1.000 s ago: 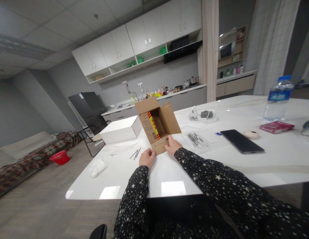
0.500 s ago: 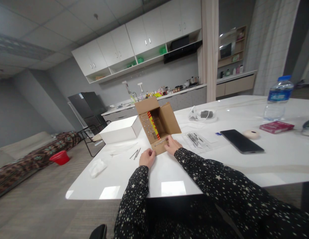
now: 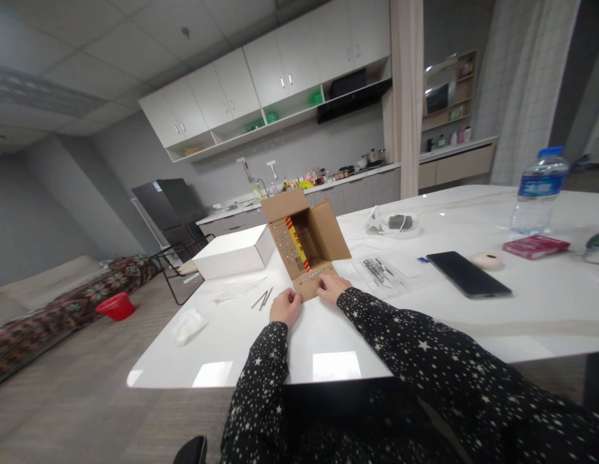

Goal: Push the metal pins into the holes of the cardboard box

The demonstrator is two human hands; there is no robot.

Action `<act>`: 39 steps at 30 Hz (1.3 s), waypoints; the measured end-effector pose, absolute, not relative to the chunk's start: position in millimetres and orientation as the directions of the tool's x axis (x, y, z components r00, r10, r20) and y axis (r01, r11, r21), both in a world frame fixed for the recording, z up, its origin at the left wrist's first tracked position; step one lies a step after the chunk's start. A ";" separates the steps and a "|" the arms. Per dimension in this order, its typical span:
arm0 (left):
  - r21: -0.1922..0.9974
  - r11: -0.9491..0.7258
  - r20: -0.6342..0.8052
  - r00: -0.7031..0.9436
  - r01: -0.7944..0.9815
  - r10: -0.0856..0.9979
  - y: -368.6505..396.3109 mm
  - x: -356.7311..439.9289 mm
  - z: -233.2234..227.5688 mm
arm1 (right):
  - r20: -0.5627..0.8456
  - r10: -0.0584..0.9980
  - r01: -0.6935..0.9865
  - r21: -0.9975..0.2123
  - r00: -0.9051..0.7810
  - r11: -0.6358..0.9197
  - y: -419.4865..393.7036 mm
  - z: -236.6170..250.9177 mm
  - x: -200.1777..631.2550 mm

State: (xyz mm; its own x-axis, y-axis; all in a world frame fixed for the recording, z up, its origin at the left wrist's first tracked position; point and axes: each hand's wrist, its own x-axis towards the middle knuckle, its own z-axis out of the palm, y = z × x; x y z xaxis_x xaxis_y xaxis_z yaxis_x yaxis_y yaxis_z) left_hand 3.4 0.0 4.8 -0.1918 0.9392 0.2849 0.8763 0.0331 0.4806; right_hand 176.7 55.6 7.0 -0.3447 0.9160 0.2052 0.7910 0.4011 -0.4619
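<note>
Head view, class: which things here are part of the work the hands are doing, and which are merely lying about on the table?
In hand:
cardboard box
left hand
right hand

Lying about:
white box
phone
water bottle
red packet
tape roll
clear bag of tools

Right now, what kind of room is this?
Probably a home-style open kitchen and dining area: white wall cabinets, a counter with a sink, a dark fridge, and a white table in front.
</note>
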 end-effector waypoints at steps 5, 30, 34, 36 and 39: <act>0.482 0.038 0.283 -0.196 0.875 0.939 -0.7 4.2 5.6 | 0.192 0.919 0.792 -0.466 -0.344 0.394 51.0 12.2 177.1; 0.455 0.051 0.268 -0.191 0.889 0.944 -0.9 4.8 4.1 | 0.174 0.927 0.807 -0.455 -0.333 0.375 47.0 16.7 176.1; 0.445 0.049 0.274 -0.188 0.894 0.943 -0.9 4.6 3.4 | 0.181 0.925 0.804 -0.459 -0.333 0.379 46.8 16.0 176.6; 0.441 0.048 0.277 -0.187 0.896 0.942 -0.9 4.6 3.2 | 0.188 0.923 0.801 -0.458 -0.336 0.385 47.1 15.1 176.6; 0.440 0.049 0.277 -0.187 0.897 0.942 -0.8 4.6 2.9 | 0.197 0.919 0.798 -0.457 -0.340 0.393 49.0 12.5 176.5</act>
State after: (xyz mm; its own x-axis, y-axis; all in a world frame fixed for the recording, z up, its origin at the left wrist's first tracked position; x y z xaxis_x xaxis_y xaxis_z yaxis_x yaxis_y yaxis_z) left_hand 4.6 -0.8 2.9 -0.1871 0.9423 0.2774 0.8968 0.0486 0.4397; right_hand 176.5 49.0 12.5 -0.3402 0.9194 0.1972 0.7981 0.3932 -0.4565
